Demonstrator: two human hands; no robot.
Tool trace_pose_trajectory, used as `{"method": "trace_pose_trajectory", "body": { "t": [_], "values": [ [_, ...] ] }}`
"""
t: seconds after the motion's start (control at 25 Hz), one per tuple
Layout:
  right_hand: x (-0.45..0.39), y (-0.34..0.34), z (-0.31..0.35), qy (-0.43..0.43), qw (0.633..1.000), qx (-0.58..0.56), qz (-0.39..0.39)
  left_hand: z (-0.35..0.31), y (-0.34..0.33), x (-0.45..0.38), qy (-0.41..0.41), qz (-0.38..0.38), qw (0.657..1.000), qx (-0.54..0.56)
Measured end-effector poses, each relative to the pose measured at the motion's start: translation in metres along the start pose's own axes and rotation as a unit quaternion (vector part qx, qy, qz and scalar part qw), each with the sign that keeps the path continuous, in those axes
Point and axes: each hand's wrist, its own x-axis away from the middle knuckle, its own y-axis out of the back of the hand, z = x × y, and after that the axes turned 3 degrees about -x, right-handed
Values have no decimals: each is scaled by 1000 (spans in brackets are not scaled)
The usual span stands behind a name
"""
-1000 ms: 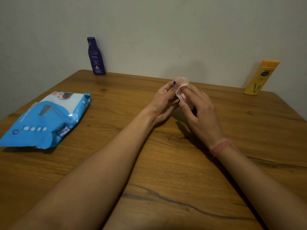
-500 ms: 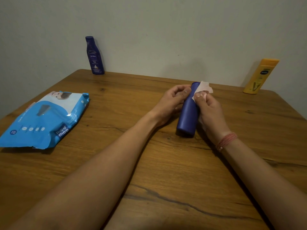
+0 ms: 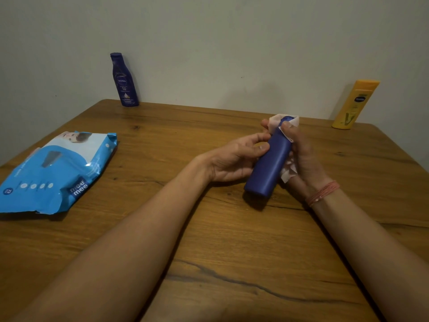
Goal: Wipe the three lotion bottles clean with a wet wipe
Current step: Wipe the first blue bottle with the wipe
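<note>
The left hand (image 3: 236,159) curls round the blue lotion bottle (image 3: 269,166) from its own side, fingers and thumb wrapped on the middle of the body; this looks like a steadying grip, so the bottle cannot roll or slide while it is rubbed. The bottle leans with its cap end away from the person and its flat base low, close above the desk (image 3: 220,240), though whether the base touches the wood cannot be told. The right hand (image 3: 301,156) grips the wet wipe (image 3: 289,173) against the bottle's far flank: the cloth is bunched between palm and bottle, and a fold of it caps the top end just beyond the fingertips. Held that way, the wipe covers the neck and one side together, which suits a downward stroke along the body.

The other two bottles stand upright against the wall, well beyond both hands: a dark blue bottle (image 3: 124,81) far out past the left hand, a yellow bottle (image 3: 354,104) out past the right hand. Set back there, they leave the working space free. The pack of wipes (image 3: 55,173) lies flat well out to the left of the left hand, within reach if a fresh wipe is wanted.

My judgement: one bottle is being wiped now, and whether the other two are done cannot be told
</note>
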Motion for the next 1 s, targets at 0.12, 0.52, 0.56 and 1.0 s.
{"method": "trace_pose_trajectory", "body": {
  "t": [0.12, 0.52, 0.56, 1.0],
  "values": [
    [2, 2, 3, -16, 990, -116, 78, 0, -7, 1, 38, 76, 994, 71],
    [-12, 14, 0, 36, 978, -90, -185, 14, -17, -19, -93, -198, 869, -444],
    [-12, 15, 0, 40, 979, -82, -184, 16, -19, -23, -108, -221, 833, -495],
    [-11, 10, 9, 103, 981, -126, -102, 18, -28, -20, -102, -219, 797, -553]
  ]
}}
